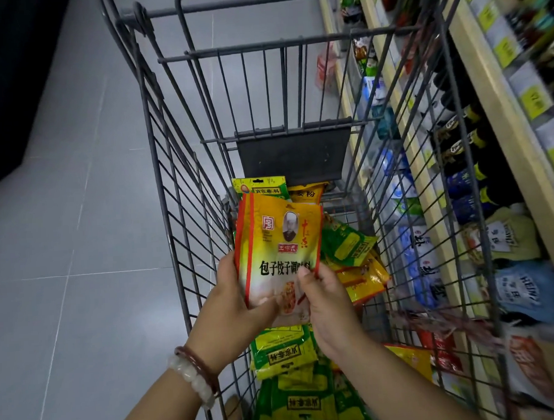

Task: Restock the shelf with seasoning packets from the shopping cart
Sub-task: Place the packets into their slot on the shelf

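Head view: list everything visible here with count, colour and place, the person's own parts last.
Grey wire shopping cart: one, centre of view, on the floor.
Stack of yellow-and-red plastic seasoning packets: count unclear, held upright above the cart.
Loose green and yellow seasoning packets: many, piled in the cart bottom.
Dark flap panel: one, at the cart's far end.
Cream shelf: several tiers, right of the cart, stocked with blurred bottles and pouches.
Grey tiled floor: left side.
Bead bracelets: two, white and dark red, left wrist.
Left hand: grips the stack's left edge.
Right hand: fingers pinch the stack's right edge.
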